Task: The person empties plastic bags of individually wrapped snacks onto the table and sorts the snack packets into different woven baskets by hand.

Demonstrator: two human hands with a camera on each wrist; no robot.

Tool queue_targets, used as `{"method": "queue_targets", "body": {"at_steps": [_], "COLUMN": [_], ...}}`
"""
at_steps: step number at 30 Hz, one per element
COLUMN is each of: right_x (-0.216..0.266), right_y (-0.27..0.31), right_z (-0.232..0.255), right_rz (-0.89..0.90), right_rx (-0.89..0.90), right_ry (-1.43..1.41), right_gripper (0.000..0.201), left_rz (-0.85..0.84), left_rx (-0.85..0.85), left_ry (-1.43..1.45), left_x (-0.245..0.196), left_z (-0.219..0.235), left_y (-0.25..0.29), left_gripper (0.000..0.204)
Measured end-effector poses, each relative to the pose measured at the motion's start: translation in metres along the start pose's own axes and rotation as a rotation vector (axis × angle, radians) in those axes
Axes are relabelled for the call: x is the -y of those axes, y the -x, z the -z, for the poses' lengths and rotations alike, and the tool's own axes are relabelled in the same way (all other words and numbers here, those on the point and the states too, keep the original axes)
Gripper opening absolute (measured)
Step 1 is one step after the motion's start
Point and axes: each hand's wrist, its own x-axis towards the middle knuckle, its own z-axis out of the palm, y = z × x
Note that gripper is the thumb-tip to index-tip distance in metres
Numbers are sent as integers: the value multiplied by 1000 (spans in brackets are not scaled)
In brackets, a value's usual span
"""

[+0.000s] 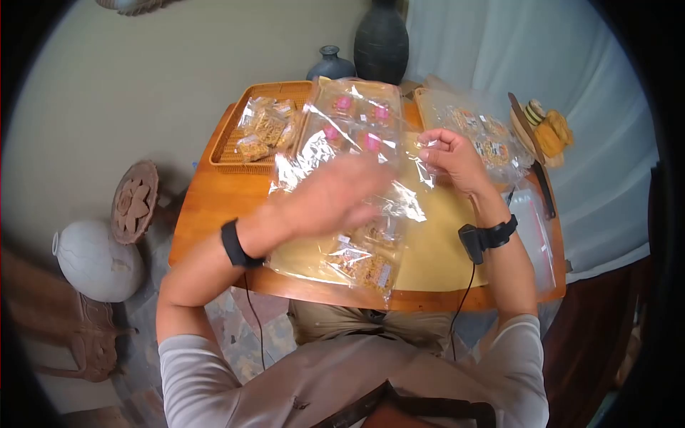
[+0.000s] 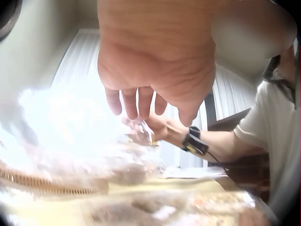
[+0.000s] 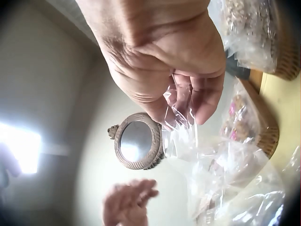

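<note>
My right hand (image 1: 457,160) pinches the edge of a clear plastic bag (image 1: 410,203) between thumb and fingers; the right wrist view shows the gathered film (image 3: 181,136) hanging from the fingertips. My left hand (image 1: 339,192), blurred, is over the bag in the head view, its fingers extended and apart in the left wrist view (image 2: 155,75). No object shows in it. Below it, packets of nutty pieces (image 1: 360,264) lie inside clear plastic near the table's front edge.
A wicker tray (image 1: 221,153) of small packets stands at the back left. Packets with pink labels (image 1: 342,105) fill the middle tray. More bagged packets (image 1: 492,152) are at the right, above flat plastic bags (image 1: 528,235). Dark vases (image 1: 382,43) stand behind.
</note>
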Motion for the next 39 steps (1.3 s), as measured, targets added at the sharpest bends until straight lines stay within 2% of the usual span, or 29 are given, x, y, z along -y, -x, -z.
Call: {"method": "queue_targets", "body": {"at_steps": [1,2,3,6,7,8,9,11,12,14,15,19,21,22,24,28,30,33,34,36,37,39], "right_x": [1,4,10,35,40,43,45,46,45,30,21,4,5,7,13,25,26,18,15,8,1,-11], "right_y": [8,15,20,39,44,49,56,70,75,76,76,74,74,75,77,86,90,90,90,92,92,95], "right_z": [-1,-5,-9,-20,-23,-27,-27,-25,-23,-3,6,18,12,9,2,-12,-12,-9,-11,-20,-15,-1], "right_rz": [-9,60,135,197,205,297,386,374,355,327,293,314,411,417,557,590,619,674,675,608,608,427], "right_rx": [-6,22,53,101,90,51,11,-91,-177,-143,-99,-143,-214,-216,-269,-283,-293,-334,-341,-447,-448,-284], "right_ry": [-5,65,139,274,272,183,92,25,-42,23,92,125,102,99,424,498,485,431,431,110,109,192], "right_gripper": [27,27,27,34,34,38,42,45,48,42,36,23,12,12,11,10,11,13,13,16,16,19], "left_rz": [84,169,168,161,243,323,308,341,329,461,549,543,532,529,532,570,524,528,522,493,492,485], "left_rx": [-69,-139,-139,-123,51,230,239,57,68,-56,-31,-20,71,74,62,113,96,65,70,-77,-76,-131], "left_ry": [-66,-132,-128,-111,-12,88,88,206,205,193,219,171,253,247,333,413,546,553,551,473,473,251], "left_x": [8,17,26,40,41,39,36,30,28,26,26,19,10,6,0,7,10,13,11,7,7,7], "left_z": [11,17,18,22,27,30,33,42,47,57,61,70,78,82,85,79,75,75,75,78,79,83], "left_y": [-13,-23,-34,-65,-75,-85,-90,-93,-92,-88,-86,-87,-93,-99,-109,-121,-125,-128,-129,-131,-131,-132], "left_gripper": [52,51,51,40,32,24,24,14,14,15,16,18,22,22,24,23,19,18,18,17,17,17]}}
